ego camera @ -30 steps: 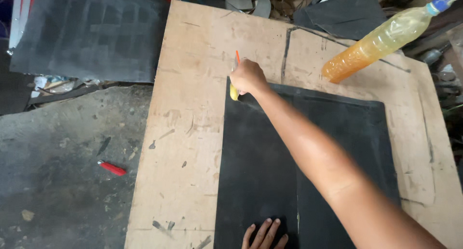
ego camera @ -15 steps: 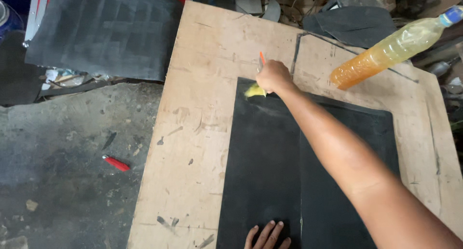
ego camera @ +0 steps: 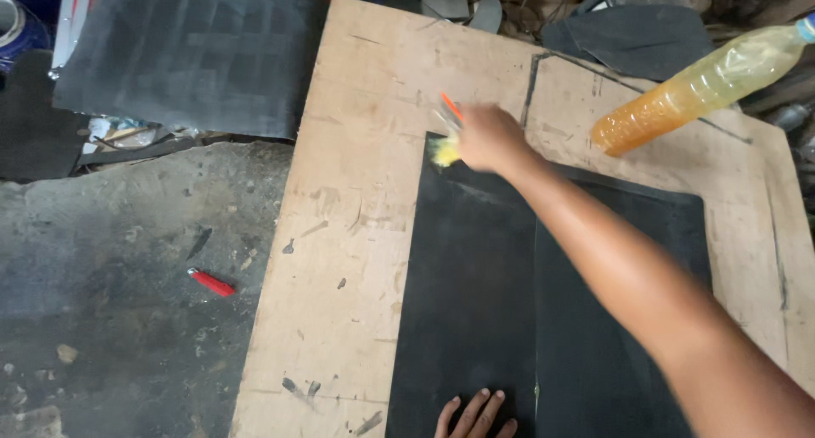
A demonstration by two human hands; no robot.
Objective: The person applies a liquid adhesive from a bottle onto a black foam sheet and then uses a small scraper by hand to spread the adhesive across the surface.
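Near the upper middle of the frame, we are closing our right hand (ego camera: 491,137) around a brush (ego camera: 447,132) with an orange handle and what seems, through the blur, a yellow tip, pressing it on the top left corner of the black sheet (ego camera: 475,294). At the bottom edge, our left hand (ego camera: 475,415) is lying flat, fingers spread, pinning the sheet to the wooden board (ego camera: 356,192). The sheet could creep if that pressure eases, and a wide sweep could knock the bottle (ego camera: 705,86) at upper right.
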